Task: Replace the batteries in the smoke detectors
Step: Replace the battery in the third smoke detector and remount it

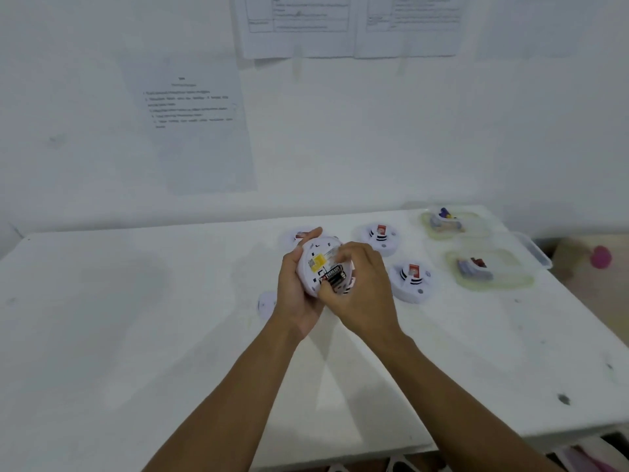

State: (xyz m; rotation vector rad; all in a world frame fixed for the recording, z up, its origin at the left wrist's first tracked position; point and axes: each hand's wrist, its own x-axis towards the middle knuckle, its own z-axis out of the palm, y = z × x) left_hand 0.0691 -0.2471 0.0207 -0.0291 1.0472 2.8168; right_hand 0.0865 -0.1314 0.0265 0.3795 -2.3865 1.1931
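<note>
Above the white surface [136, 318], the left hand [294, 294] holds a round white plastic smoke detector [315, 264] back-up, fingers curled round it. The right hand [360, 291] has its fingers pinching the black batteries [333, 275] in the detector. Two more white detectors [380, 237] and clear plastic containers [490, 269] lie near on the right.

A single wide-angle view comes from the person's head, looking forward and down across the white tabletop [136, 318] toward the white wall [374, 137] behind it, where printed sheets [194, 124] hang. It sits close. Both forearms enter from the bottom edge, and the left hand [294, 287] and right hand [364, 294] meet around a smoke detector [318, 260] just below mid-frame. The tabletop's far edge slants up to the right.
</note>
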